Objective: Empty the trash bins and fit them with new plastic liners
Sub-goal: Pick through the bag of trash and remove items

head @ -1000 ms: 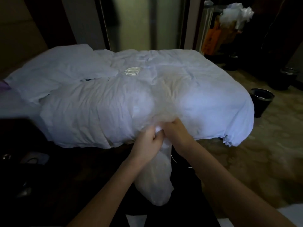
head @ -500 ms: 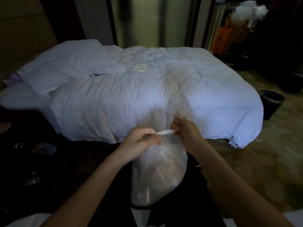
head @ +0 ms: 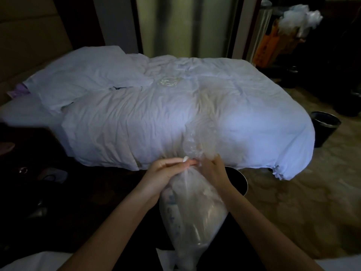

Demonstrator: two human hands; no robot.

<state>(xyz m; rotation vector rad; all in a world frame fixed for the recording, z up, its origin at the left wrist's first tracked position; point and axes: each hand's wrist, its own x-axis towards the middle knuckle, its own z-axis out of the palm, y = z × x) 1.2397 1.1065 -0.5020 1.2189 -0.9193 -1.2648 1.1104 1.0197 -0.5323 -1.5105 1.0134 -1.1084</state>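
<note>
White duvet behind; left hand, right hand grip bag by bin.

The room is dim. Soft, cool light comes from the pale curtain at the back and falls on the white duvet, the brightest area, tinted bluish. The floor at the left and the near foreground sink into near-black shadow. The clear bag shows a faint sheen, without hard glare. Straight lines lean at the edges, and fine detail is soft and grainy throughout.
</note>
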